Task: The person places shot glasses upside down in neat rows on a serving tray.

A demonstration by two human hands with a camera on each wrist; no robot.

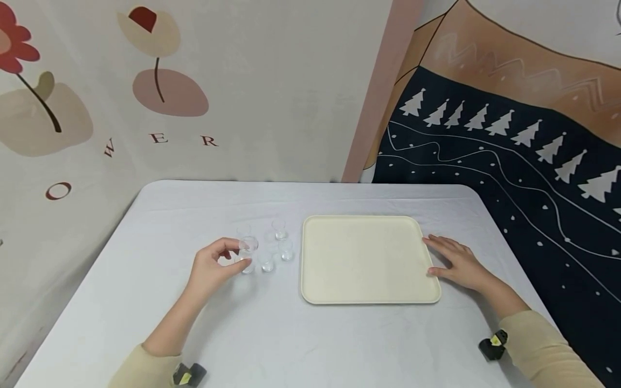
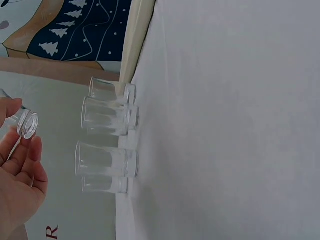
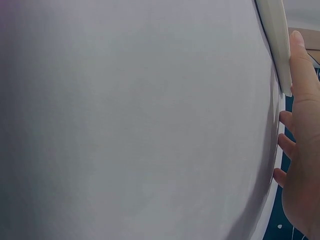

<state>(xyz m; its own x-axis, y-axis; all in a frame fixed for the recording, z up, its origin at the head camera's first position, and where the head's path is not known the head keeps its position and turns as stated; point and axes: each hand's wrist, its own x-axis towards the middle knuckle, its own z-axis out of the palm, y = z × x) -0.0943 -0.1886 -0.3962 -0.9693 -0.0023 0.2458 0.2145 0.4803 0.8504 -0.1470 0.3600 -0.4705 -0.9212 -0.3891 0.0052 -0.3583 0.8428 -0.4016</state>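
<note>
My left hand (image 1: 213,264) pinches a small clear shot glass (image 2: 28,124) between thumb and fingers, raised above the white table. Its thick base faces the left wrist camera. Close to that hand, several matching shot glasses (image 2: 106,160) stand upright in a cluster, one of them the glass (image 1: 268,264) near the fingertips in the head view. A cream rectangular tray (image 1: 364,258) lies flat to the right of the cluster. At the tray's right edge, my right hand (image 1: 458,263) rests with extended fingers, its thumb along the rim in the right wrist view.
A white cloth covers the table (image 1: 310,345). Behind it hangs a pale curtain (image 1: 271,108) with flower prints, and to the right a dark fabric (image 1: 485,151) with white trees. Black devices sit at both wrists.
</note>
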